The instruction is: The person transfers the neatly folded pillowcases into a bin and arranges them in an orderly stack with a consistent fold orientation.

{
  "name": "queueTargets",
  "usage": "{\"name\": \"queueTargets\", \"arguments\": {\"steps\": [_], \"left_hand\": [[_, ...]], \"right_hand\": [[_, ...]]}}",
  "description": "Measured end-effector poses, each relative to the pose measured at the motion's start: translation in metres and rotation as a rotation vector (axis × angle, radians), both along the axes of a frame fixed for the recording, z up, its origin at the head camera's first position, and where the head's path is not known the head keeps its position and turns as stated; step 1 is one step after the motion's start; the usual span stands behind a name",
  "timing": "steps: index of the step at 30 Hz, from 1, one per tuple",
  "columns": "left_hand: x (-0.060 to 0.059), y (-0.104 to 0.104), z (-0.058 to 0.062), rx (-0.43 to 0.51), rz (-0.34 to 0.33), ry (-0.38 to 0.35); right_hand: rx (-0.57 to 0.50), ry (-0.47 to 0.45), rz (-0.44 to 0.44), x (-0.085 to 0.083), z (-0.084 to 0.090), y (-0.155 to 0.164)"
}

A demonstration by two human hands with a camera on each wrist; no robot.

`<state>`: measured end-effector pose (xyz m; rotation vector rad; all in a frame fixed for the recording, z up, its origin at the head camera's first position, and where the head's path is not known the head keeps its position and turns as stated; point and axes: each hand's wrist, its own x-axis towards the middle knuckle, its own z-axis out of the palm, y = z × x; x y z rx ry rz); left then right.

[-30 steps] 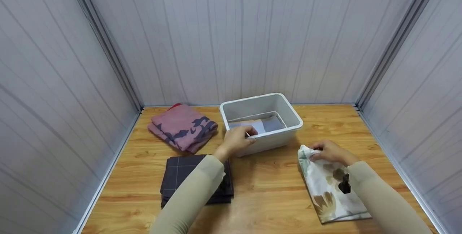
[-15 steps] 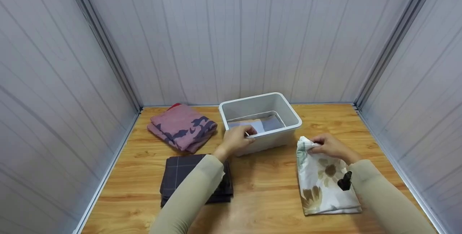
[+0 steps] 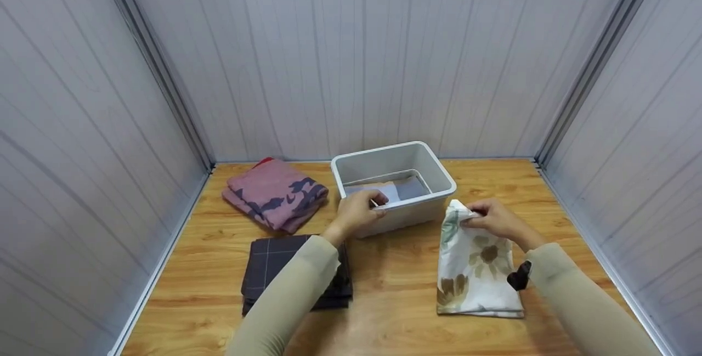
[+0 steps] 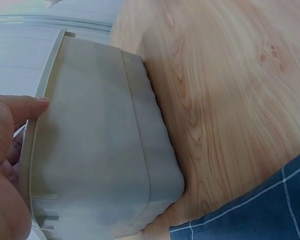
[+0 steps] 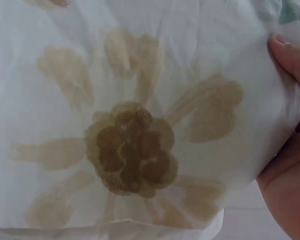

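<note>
My left hand (image 3: pixel 359 212) grips the near rim of a light grey plastic bin (image 3: pixel 411 216), thumb outside and fingers over the inner side, as the left wrist view also shows. Folded fabric (image 3: pixel 414 187) in grey, white and tan lies on the bin's floor. To the right of the bin, my right hand (image 3: pixel 499 221) pinches the upper edge of a folded white cloth (image 3: pixel 493 290) printed with brown flowers and green leaves. The cloth hangs down from the fingers; whether its lower edge touches the table I cannot tell. In the right wrist view the flower print (image 5: pixel 132 147) fills most of the picture.
A folded pink cloth (image 3: pixel 274 194) with dark patches lies left of the bin. Nearer, a folded dark checked cloth (image 3: pixel 274 268) lies partly under the left forearm's line of sight. Pale panel walls (image 3: pixel 351 60) enclose the wooden table (image 3: pixel 395 301) at the back and sides.
The right hand has lifted the flowered cloth's upper edge and drawn the cloth left and away from the body, closer to the bin. The left hand has stayed on the rim.
</note>
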<state>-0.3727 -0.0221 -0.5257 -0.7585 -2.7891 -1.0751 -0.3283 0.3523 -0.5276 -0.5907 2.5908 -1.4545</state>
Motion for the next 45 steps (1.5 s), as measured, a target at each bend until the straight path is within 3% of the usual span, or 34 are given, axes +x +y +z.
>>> {"name": "queueTargets", "arguments": {"steps": [3,9,17,22,32,45], "left_hand": [[-0.001,-0.002,0.002,0.044,-0.029,-0.032],[-0.002,-0.009,0.005,0.233,-0.130,-0.074],[0.008,-0.013,0.002,0.289,-0.148,0.120],[0.020,-0.015,0.001,0.359,-0.197,0.173],[0.042,-0.018,-0.006,0.382,-0.252,0.083],[0.059,-0.014,-0.028,0.378,-0.322,-0.029]], "right_hand": [[-0.017,0.009,-0.009,0.001,0.003,-0.003],[-0.083,-0.002,-0.065,0.003,0.008,-0.009],[-0.218,-0.001,-0.099,0.003,0.014,-0.013],[-0.269,0.055,-0.102,0.003,0.020,-0.021],[-0.353,0.061,-0.168,0.009,0.035,-0.034],[-0.454,-0.008,-0.230,0.014,0.047,-0.046]]}}
